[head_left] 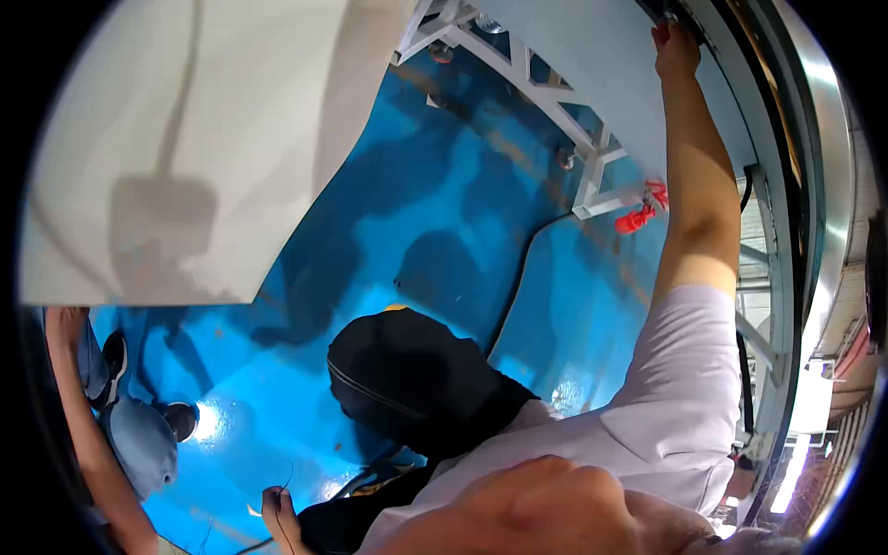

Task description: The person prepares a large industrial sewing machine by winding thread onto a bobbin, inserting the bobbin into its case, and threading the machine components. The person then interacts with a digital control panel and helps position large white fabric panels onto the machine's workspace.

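My right hand (pixel 677 48) is raised at the top right, against the dark edge of a pale panel (pixel 592 55). Its fingers are curled around something small that I cannot make out. Low in the view, my left hand (pixel 280 514) is closed, with a thin dark wire (pixel 289 479) rising from its fingertips. My bent knee in dark trousers (pixel 416 375) lies between the two hands, over the blue floor (pixel 407 213).
A white metal frame (pixel 536 92) stands beyond the floor. A red object (pixel 635 220) hangs near my right forearm. A black cable (pixel 523 268) crosses the floor. A large pale board (pixel 250 120) fills the upper left. Another person's arm (pixel 88 435) and shoes show at far left.
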The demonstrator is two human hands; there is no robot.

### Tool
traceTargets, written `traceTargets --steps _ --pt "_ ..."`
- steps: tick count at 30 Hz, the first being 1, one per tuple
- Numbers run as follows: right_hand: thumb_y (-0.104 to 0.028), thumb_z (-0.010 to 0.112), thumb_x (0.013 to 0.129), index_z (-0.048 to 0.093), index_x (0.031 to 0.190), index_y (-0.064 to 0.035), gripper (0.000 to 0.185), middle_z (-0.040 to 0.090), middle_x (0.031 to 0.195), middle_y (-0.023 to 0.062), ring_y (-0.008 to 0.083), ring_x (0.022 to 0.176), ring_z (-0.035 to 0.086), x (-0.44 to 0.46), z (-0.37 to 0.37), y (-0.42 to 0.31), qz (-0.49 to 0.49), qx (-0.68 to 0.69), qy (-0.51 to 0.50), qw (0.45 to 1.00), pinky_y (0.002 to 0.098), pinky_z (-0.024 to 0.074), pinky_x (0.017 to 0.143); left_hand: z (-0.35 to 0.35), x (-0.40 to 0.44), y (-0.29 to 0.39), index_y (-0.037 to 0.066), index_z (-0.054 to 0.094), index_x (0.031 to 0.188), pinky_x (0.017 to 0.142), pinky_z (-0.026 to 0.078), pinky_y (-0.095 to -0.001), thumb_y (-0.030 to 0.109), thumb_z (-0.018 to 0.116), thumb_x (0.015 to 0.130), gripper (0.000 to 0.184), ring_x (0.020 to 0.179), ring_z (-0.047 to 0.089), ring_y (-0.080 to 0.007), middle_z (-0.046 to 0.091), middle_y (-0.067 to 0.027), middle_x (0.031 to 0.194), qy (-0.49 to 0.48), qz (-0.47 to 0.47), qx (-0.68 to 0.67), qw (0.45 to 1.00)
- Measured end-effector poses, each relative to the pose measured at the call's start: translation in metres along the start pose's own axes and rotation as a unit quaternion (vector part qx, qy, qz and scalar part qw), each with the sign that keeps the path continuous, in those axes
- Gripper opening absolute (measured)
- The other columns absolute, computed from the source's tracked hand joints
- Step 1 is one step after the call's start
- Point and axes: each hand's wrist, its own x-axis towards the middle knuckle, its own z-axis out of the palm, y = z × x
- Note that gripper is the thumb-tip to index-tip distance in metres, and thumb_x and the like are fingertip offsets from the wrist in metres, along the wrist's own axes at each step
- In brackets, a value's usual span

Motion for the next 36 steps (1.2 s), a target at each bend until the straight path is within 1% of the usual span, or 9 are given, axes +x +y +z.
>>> traceTargets --steps 5,7,8,9,14,22,28,32,36 --pt "-0.015 0.053 0.102 0.063 0.105 -0.0024 0.016 0.066 0.098 0.0114 0.0237 0.088 0.065 -0.005 0.02 -0.011 0.022 0.024 0.049 0.998 0.0421 0.0566 0.092 0.002 0.014 0.077 -0.001 0.059 0.107 0.06 0.043 -0.0359 0.009 0.062 0.089 0.021 0.066 0.057 -0.023 0.062 -0.0137 0.074 -0.011 -0.04 -0.065 0.997" --pt "-0.015 0.052 0.102 0.064 0.102 -0.0031 0.017 0.066 0.095 0.0113 0.0245 0.087 0.064 0.005 0.01 -0.003 0.03 0.06 0.071 0.995 0.0425 0.0567 0.092 0.006 0.023 0.089 -0.001 0.059 0.107 0.06 0.043 -0.0358 0.009 0.063 0.088 0.021 0.066 0.057 -0.0227 0.062 -0.0133 0.073 -0.019 -0.037 -0.072 0.996" --pt "-0.012 0.055 0.099 0.063 0.101 -0.0025 0.012 0.066 0.092 0.0104 0.0222 0.082 0.065 0.008 0.005 0.003 0.025 0.084 0.042 0.995 0.0397 0.0592 0.084 0.009 0.028 0.093 -0.001 0.059 0.107 0.06 0.043 -0.0358 0.009 0.063 0.088 0.021 0.065 0.056 -0.0225 0.061 -0.0131 0.073 -0.023 -0.035 -0.074 0.996" --pt "-0.008 0.058 0.097 0.062 0.099 -0.0018 0.008 0.067 0.089 0.0094 0.0199 0.077 0.067 0.011 0.003 0.005 0.019 0.107 0.011 0.994 0.0368 0.0618 0.075 0.012 0.032 0.094 -0.001 0.059 0.107 0.06 0.043 -0.0358 0.009 0.063 0.088 0.021 0.065 0.056 -0.0223 0.061 -0.0129 0.073 -0.028 -0.033 -0.074 0.996" --pt "-0.006 0.061 0.094 0.061 0.098 -0.0019 0.005 0.065 0.087 0.0081 0.0194 0.076 0.065 0.019 0.0 0.013 0.015 0.069 0.013 0.997 0.0373 0.0618 0.076 0.021 0.049 0.096 -0.001 0.059 0.106 0.059 0.042 -0.0356 0.009 0.064 0.088 0.021 0.064 0.055 -0.0215 0.06 -0.0119 0.071 -0.048 -0.027 -0.072 0.996" --pt "-0.006 0.062 0.092 0.061 0.093 -0.0025 0.004 0.062 0.086 0.0073 0.0163 0.075 0.063 0.005 0.023 0.007 0.014 0.06 0.084 0.995 0.0313 0.0609 0.074 0.032 0.071 0.086 -0.001 0.059 0.105 0.057 0.041 -0.0353 0.009 0.066 0.087 0.022 0.062 0.053 -0.0201 0.059 -0.0104 0.069 -0.063 -0.023 -0.076 0.995" --pt "-0.008 0.063 0.09 0.06 0.09 -0.0019 0.007 0.06 0.082 0.006 0.0153 0.072 0.062 0.0 0.032 0.002 0.026 0.066 0.142 0.987 0.0313 0.0611 0.074 0.034 0.082 0.08 -0.002 0.059 0.104 0.056 0.04 -0.0352 0.01 0.067 0.087 0.022 0.061 0.051 -0.019 0.058 -0.0092 0.067 -0.076 -0.022 -0.076 0.994" --pt "-0.008 0.063 0.091 0.061 0.091 -0.0015 0.006 0.06 0.081 0.0061 0.0152 0.072 0.061 0.003 0.032 0.007 0.019 0.073 0.132 0.988 0.0322 0.0617 0.075 0.035 0.088 0.076 -0.002 0.06 0.104 0.055 0.04 -0.035 0.01 0.067 0.087 0.022 0.06 0.05 -0.0184 0.057 -0.0085 0.066 -0.082 -0.023 -0.072 0.994" --pt "-0.006 0.063 0.091 0.06 0.096 0.0003 0.009 0.063 0.084 0.008 0.0164 0.077 0.064 0.006 0.037 0.003 0.023 0.067 0.175 0.982 0.0338 0.0623 0.077 0.036 0.092 0.072 -0.002 0.06 0.104 0.054 0.039 -0.0349 0.01 0.068 0.086 0.022 0.059 0.049 -0.0177 0.056 -0.0077 0.064 -0.088 -0.028 -0.073 0.993"
